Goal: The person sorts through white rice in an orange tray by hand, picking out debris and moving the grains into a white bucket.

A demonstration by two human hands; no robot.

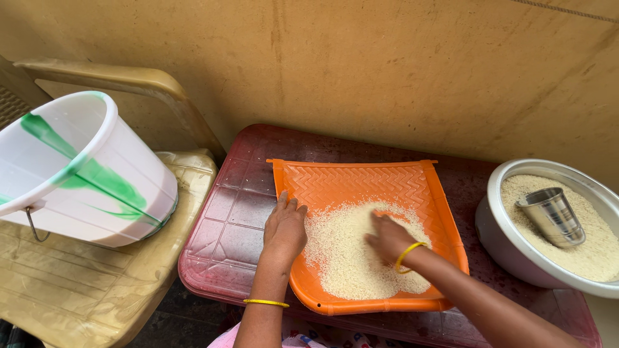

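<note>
Left hand [284,227] flat, fingers together, palm down on orange tray's [361,180] left rim; right hand [389,237] palm-down, fingers loosely spread in rice [342,258]; tray on maroon table [225,219].

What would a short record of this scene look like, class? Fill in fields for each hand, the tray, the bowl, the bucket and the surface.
left hand: flat on the left edge of the tray, palm down
right hand: fingers spread in the rice
tray: orange, ribbed, lying on the table
bowl: white, right of the tray, full of rice, metal cup lying in it
bucket: white with green streaks, tipped on a chair
table: dark red plastic
</note>
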